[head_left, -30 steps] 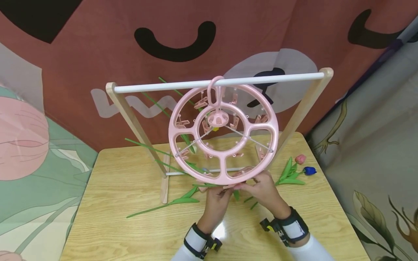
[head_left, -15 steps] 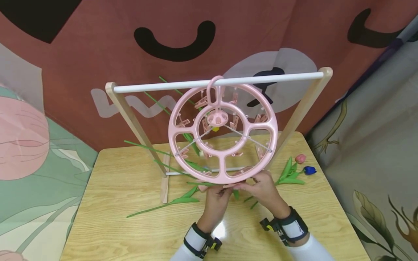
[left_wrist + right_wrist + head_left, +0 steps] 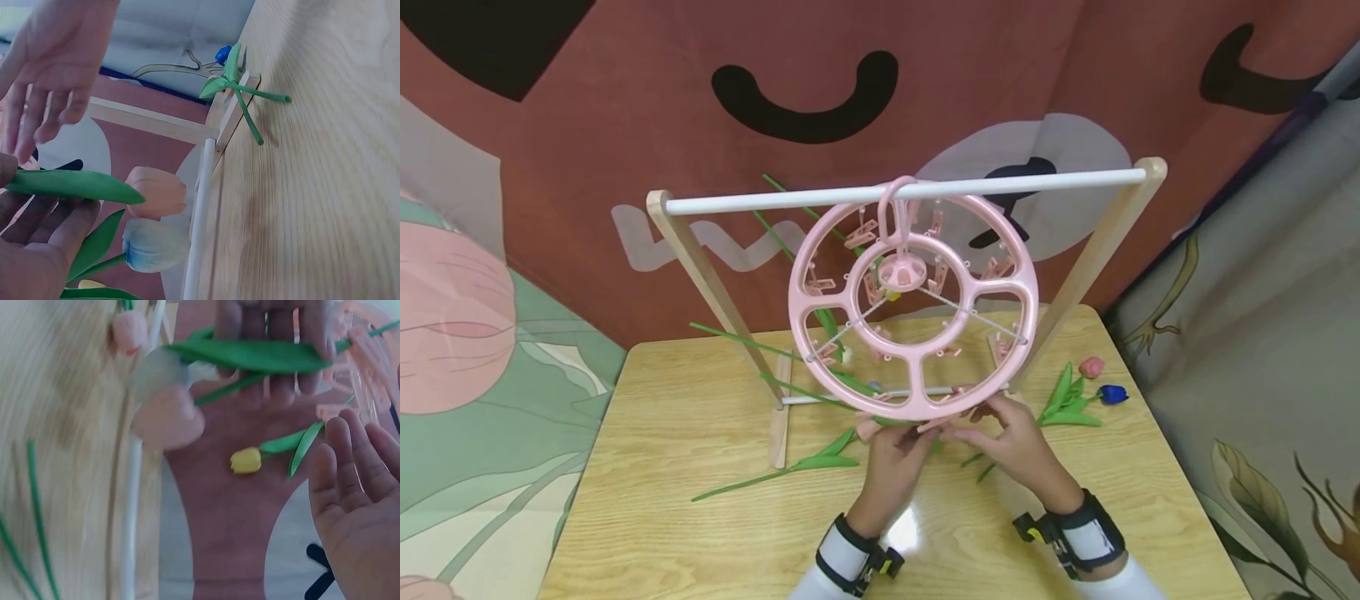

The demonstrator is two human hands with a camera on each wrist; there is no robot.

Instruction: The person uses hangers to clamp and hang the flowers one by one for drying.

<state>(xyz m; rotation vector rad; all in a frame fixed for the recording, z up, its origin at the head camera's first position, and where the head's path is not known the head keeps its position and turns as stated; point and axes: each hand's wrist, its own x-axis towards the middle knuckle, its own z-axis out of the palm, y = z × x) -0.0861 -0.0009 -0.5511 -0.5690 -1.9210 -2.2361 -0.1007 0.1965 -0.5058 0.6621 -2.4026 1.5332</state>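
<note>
A pink round clip hanger point(image 3: 917, 408) hangs by its hook from the white bar of a wooden stand. Under its front rim my left hand point(image 3: 891, 467) pinches an artificial tulip point(image 3: 159, 190) with a peach head, thumb over its long green leaf point(image 3: 78, 185). My right hand point(image 3: 1026, 442) is beside the front rim, near a pink clip point(image 3: 940, 422). In the right wrist view its fingers point(image 3: 350, 462) are extended, apart from the held tulip. A white-blue tulip point(image 3: 156, 245) and a yellow tulip point(image 3: 245, 460) hang behind. The clip's grip on the stem is hard to see.
A loose tulip with a green stem point(image 3: 745, 483) lies front left on the wooden table point(image 3: 662, 542). Pink point(image 3: 1092, 367) and blue point(image 3: 1112, 394) tulips lie at the right. The stand's white bar point(image 3: 1037, 182) and side posts surround the hanger.
My right hand has moved slightly down and right, its fingers drawing away from the clip. The hanger has swayed a little. My left hand stays nearly in place at the tulip.
</note>
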